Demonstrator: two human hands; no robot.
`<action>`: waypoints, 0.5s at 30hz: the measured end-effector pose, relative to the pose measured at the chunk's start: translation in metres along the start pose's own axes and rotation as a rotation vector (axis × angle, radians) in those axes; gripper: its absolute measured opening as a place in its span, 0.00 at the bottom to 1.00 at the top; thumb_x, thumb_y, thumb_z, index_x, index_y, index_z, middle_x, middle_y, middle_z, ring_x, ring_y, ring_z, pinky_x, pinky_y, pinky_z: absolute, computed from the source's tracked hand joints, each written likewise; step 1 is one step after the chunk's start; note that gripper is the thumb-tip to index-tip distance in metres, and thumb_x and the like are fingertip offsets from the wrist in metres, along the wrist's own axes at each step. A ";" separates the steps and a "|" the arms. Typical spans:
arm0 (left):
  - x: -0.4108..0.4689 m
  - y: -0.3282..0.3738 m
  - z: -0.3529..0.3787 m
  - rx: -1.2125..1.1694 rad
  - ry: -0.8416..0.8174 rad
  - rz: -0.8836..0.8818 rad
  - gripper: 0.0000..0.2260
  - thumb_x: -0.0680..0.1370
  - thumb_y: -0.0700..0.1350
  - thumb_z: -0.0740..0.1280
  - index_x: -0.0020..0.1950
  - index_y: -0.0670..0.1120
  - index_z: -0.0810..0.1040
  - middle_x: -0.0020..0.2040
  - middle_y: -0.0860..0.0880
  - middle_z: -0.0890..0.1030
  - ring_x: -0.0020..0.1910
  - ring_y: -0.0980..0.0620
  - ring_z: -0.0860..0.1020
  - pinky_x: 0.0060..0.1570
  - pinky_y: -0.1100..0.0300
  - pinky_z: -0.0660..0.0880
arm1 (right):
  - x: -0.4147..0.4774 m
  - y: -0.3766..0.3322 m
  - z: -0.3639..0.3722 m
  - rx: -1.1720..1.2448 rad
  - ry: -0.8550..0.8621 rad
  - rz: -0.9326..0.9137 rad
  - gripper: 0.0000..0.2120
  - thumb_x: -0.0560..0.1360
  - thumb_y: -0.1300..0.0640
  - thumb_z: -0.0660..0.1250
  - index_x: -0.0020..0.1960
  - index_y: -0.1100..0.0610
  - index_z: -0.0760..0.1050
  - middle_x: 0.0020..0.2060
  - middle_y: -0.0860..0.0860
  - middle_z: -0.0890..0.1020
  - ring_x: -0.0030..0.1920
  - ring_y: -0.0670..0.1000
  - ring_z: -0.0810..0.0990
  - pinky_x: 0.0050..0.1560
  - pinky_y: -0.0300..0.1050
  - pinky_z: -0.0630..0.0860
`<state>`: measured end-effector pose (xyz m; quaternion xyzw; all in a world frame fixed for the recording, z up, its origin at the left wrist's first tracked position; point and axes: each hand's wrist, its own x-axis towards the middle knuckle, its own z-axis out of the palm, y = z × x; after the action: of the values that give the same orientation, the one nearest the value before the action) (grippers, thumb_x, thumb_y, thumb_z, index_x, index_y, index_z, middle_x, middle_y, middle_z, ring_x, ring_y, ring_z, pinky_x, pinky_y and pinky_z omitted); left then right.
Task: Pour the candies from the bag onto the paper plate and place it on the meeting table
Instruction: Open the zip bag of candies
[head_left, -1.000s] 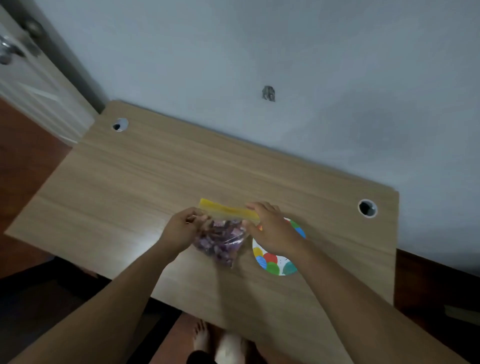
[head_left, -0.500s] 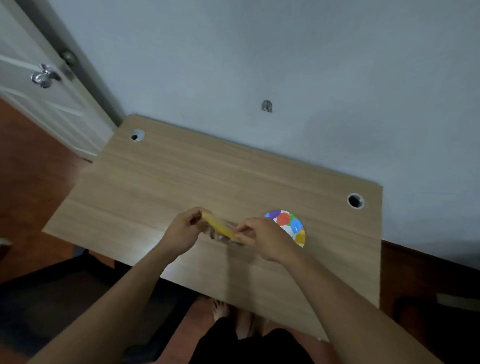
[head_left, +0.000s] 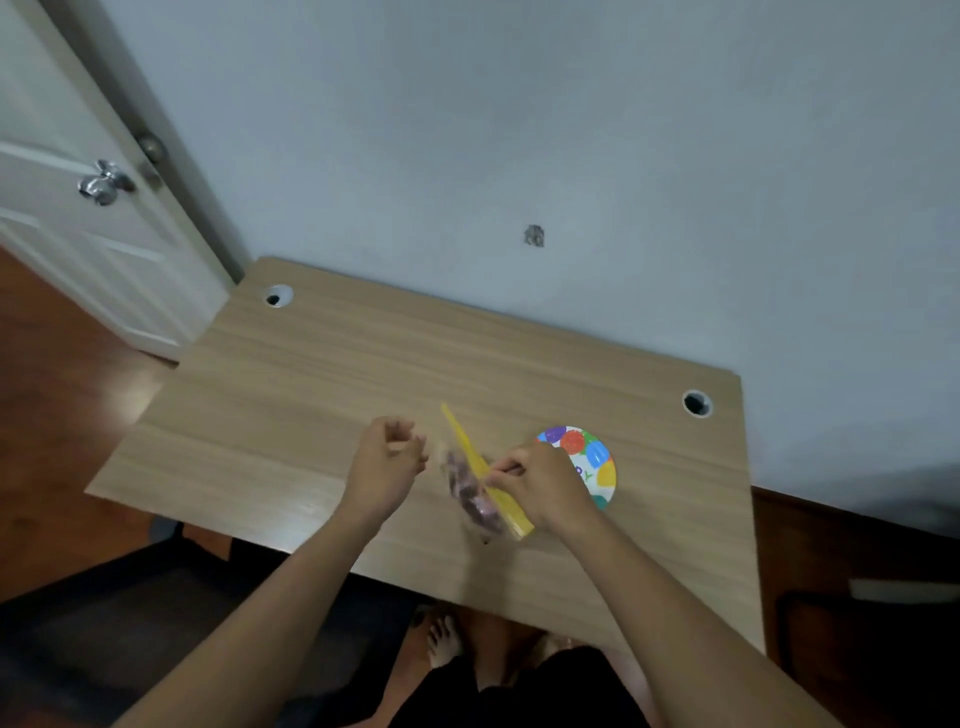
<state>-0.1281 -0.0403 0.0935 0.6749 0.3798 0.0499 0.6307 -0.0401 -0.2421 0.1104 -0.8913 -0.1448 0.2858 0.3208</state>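
A clear bag (head_left: 470, 488) of purple candies with a yellow zip strip hangs tilted above the wooden table (head_left: 322, 395). My right hand (head_left: 540, 483) pinches the yellow strip near its middle. To the bag's left, my left hand (head_left: 387, 467) holds nothing, its fingers loosely curled and apart from the bag. A small paper plate (head_left: 597, 462) with coloured balloons lies flat on the table just right of my right hand, which covers part of it. I see no candies on the plate.
The table stands against a grey wall, with round cable holes at back left (head_left: 278, 297) and back right (head_left: 696, 402). A white door with a metal knob (head_left: 104, 184) stands at the left. My bare feet show below the table's near edge.
My left hand has let go of the bag's yellow strip and moved left. The bag now hangs from my right hand alone, its strip swung from level to steeply tilted.
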 end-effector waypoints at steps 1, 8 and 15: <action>-0.006 0.001 0.002 -0.045 -0.004 -0.047 0.08 0.84 0.43 0.71 0.59 0.40 0.78 0.56 0.38 0.81 0.43 0.47 0.85 0.56 0.44 0.86 | -0.001 0.000 0.001 0.018 -0.006 0.016 0.03 0.74 0.51 0.79 0.43 0.47 0.87 0.38 0.44 0.86 0.47 0.48 0.87 0.52 0.49 0.82; -0.049 0.016 0.023 -0.236 -0.411 -0.308 0.14 0.81 0.53 0.75 0.51 0.42 0.82 0.48 0.44 0.89 0.53 0.43 0.89 0.60 0.49 0.86 | -0.014 0.007 -0.004 0.195 -0.102 0.093 0.17 0.67 0.43 0.84 0.46 0.54 0.87 0.38 0.49 0.89 0.39 0.50 0.85 0.45 0.45 0.77; -0.039 -0.010 0.025 -0.439 -0.402 -0.398 0.06 0.80 0.41 0.75 0.49 0.37 0.85 0.47 0.37 0.87 0.43 0.46 0.86 0.52 0.55 0.86 | -0.036 0.013 -0.011 0.522 -0.189 0.095 0.10 0.76 0.52 0.79 0.48 0.57 0.82 0.37 0.50 0.88 0.37 0.48 0.85 0.42 0.42 0.79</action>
<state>-0.1463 -0.0838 0.0958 0.4326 0.3521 -0.1273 0.8201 -0.0613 -0.2734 0.1239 -0.7537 -0.0534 0.4100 0.5108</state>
